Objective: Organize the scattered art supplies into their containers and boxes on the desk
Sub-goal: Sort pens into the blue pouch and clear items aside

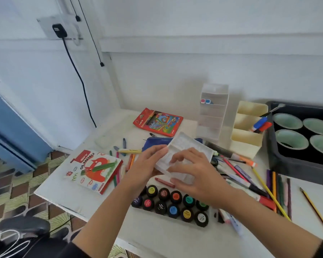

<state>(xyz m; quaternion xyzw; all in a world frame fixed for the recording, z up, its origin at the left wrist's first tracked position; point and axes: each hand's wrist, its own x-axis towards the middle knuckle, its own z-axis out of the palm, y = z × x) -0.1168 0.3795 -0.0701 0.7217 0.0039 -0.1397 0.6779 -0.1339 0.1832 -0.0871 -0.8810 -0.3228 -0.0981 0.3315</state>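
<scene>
Your light is bright, soft and even over the bench; the clear organizer throws only a faint shadow on the far wall. Everything looks slightly smeared, and straight lines bow toward the picture's edges.

Translucent plastic tray, glossy cardboard pastel box, matt desk.

White desk: oil pastels box, red pencil box, paint jars, cream organiser, black tray, scattered pencils.
</scene>
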